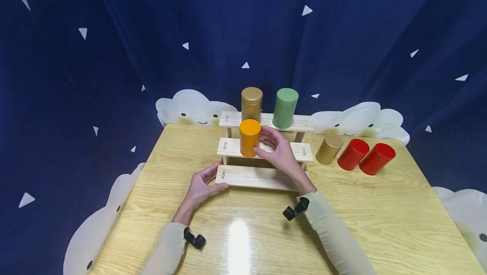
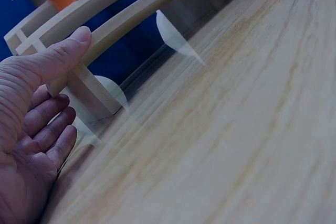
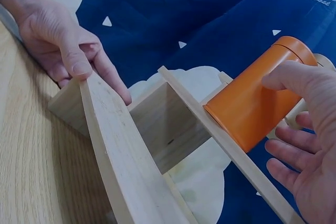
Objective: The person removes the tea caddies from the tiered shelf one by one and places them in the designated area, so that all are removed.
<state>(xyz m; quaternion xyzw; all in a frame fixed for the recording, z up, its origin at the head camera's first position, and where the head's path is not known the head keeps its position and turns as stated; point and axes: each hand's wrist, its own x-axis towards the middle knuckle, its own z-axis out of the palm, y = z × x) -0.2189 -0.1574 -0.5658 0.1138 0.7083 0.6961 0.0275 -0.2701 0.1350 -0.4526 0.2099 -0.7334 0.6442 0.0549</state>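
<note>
An orange lidded tin [image 1: 249, 138] stands upright on the middle board of a three-tier wooden rack [image 1: 262, 178]. My right hand [image 1: 279, 150] holds this tin from its right side, thumb on its front. In the right wrist view the thumb lies against the orange wall, the lower fingers loosely bent beside it. At the rack's left end, my left hand [image 1: 201, 184] grips the lowest board, its thumb over the front edge and its fingers around the end. A gold tin [image 1: 251, 104] and a green tin [image 1: 285, 108] occupy the top board.
To the right of the rack, a shorter gold tin [image 1: 329, 150] and two red tins [image 1: 353, 154] stand in a row on the wood-grain table [image 1: 160, 148]. Behind hangs a dark blue curtain [image 1: 213, 34] with white triangles and clouds.
</note>
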